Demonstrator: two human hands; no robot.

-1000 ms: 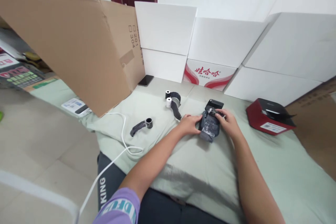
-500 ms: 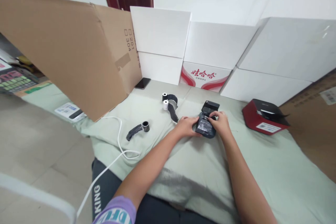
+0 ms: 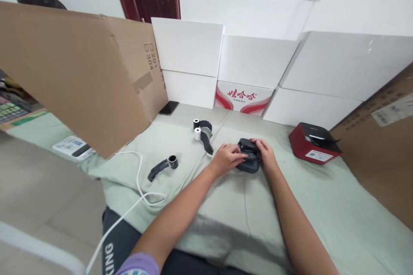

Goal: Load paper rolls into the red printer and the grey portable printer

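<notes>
A small dark handheld printer (image 3: 248,157) lies on the pale green cloth (image 3: 290,219) in front of me, its lid down. My left hand (image 3: 226,158) grips its left side with curled fingers. My right hand (image 3: 263,153) presses on its top and right side. Just left of my left hand lie a white paper roll (image 3: 197,133) and a black roll (image 3: 195,123) with a dark strip (image 3: 207,139) trailing from it. Farther left sits another black roll with a loose dark tail (image 3: 162,166).
A red device with a black top (image 3: 312,143) stands to the right. White boxes (image 3: 258,66) line the wall behind. A big cardboard flap (image 3: 80,73) leans at the left, a phone (image 3: 168,107) by its base. A white cable (image 3: 138,180) loops near my left arm.
The printer's raised lid has come down shut and both hands have closed over the device. The view has tilted up a little.
</notes>
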